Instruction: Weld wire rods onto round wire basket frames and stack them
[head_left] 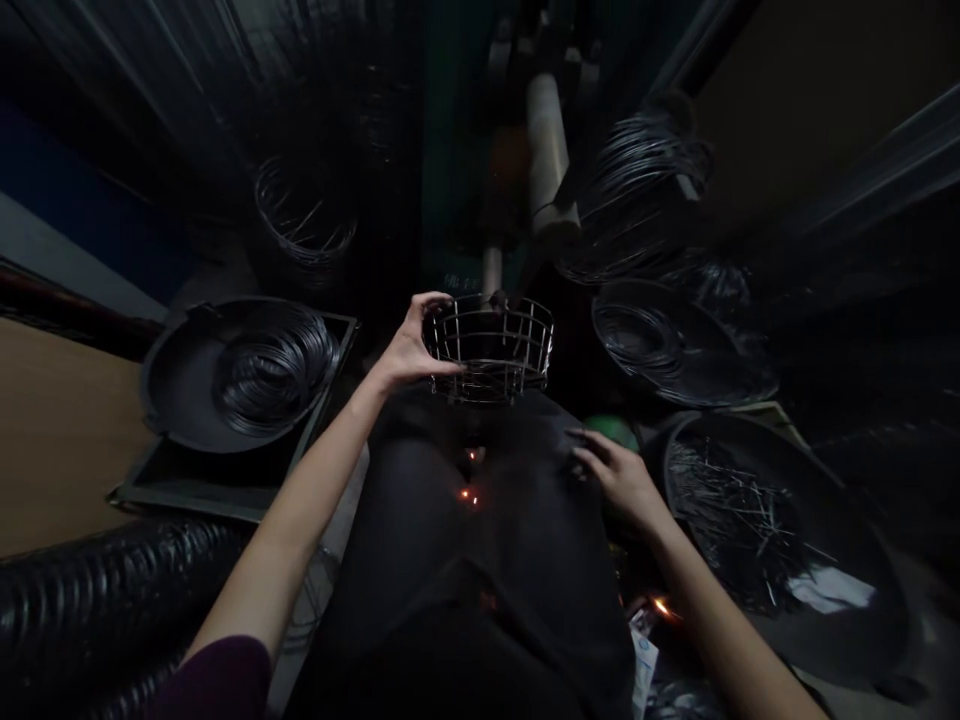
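Note:
A round wire basket is at the centre of the head view, at the machine's lower rod. My left hand grips its left side, thumb low along the front and fingers at the upper rim. Over the right thigh, my right hand is apart from the basket, with its fingers bent towards the left. Its fingertips are dark and blurred, so whether they hold anything is unclear. Small orange sparks glow below the basket, between the legs.
A basin of wire rings stands left. At right are a basin with rings and another with short wires and white paper. Black ribbed coils lie lower left. A pale cylinder hangs above the basket.

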